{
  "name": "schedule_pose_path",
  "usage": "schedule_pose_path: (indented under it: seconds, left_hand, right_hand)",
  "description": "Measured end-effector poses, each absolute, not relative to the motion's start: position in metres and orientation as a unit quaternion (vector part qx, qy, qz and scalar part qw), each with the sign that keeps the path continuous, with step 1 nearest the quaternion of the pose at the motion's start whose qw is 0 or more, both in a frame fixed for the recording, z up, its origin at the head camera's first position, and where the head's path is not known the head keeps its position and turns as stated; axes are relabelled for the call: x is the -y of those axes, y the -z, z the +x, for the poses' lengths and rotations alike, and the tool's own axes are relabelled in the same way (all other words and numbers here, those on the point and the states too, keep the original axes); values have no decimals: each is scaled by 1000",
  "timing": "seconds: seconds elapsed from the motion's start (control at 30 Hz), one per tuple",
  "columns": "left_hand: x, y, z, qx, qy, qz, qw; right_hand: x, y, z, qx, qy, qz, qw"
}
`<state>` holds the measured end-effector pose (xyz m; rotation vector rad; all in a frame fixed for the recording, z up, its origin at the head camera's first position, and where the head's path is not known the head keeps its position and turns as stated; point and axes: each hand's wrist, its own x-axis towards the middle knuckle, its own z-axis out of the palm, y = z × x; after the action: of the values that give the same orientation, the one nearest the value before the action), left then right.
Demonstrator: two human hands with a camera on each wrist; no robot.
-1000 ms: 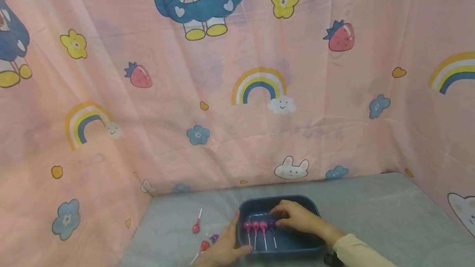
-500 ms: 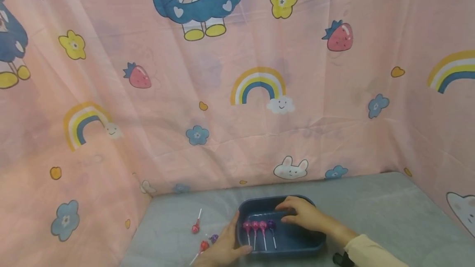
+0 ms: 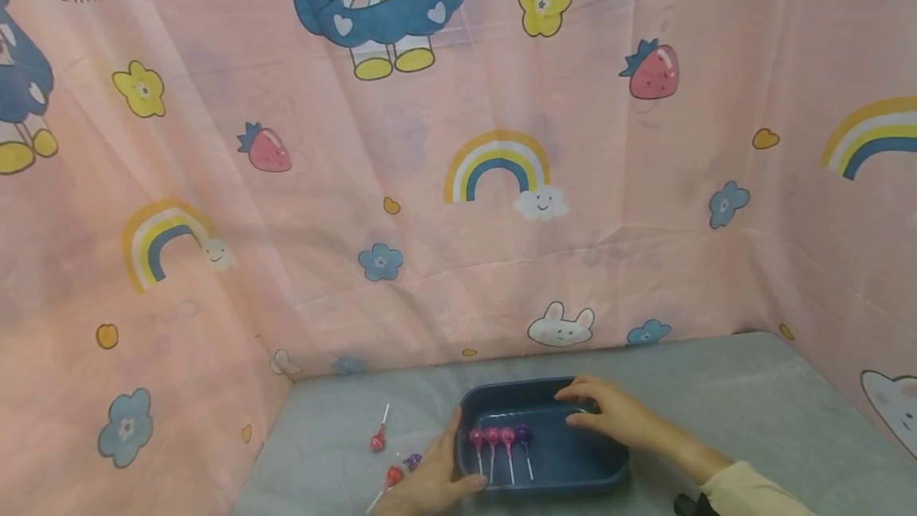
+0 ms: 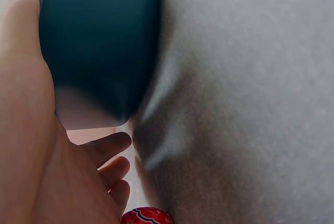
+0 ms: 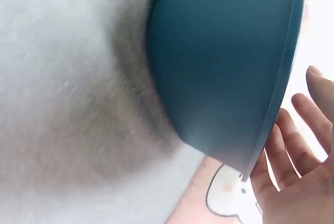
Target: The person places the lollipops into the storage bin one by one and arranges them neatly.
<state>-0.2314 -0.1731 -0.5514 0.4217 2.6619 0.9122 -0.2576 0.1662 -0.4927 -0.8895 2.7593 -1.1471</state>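
A dark blue tray sits on the grey table. In it several lollipops lie in a row, sticks toward me: three pink lollipops and a purple lollipop at the right end. My left hand rests against the tray's near left corner, index finger along the left wall and thumb at the front rim. The left wrist view shows its other fingers loosely bent below the tray. My right hand hovers over the far right rim with thumb and fingers apart, nothing between them.
Left of the tray, a red lollipop lies on the table. Another red lollipop and a purple lollipop lie close by my left hand, partly hidden. A pink printed curtain encloses the back and sides.
My right hand has drawn back to the right from the purple lollipop, letting go of it, and now stands at the tray's right rim. The left hand and tray stay put.
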Motion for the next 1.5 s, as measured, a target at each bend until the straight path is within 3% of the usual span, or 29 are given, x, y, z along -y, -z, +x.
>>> schedule_pose_path:
  seconds: [0.37, 0.87, 1.5]
  left_hand:
    - [174, 550, -229, -926, -313, 142, 153]
    - [174, 550, -230, -925, -316, 162, 134]
    - [174, 550, -229, -923, -322, 160, 136]
  right_hand:
    - [-182, 490, -245, -909, 326, -250, -72]
    - [-207, 502, -232, -906, 357, -217, -72]
    - [-218, 530, -220, -889, 402, -216, 44]
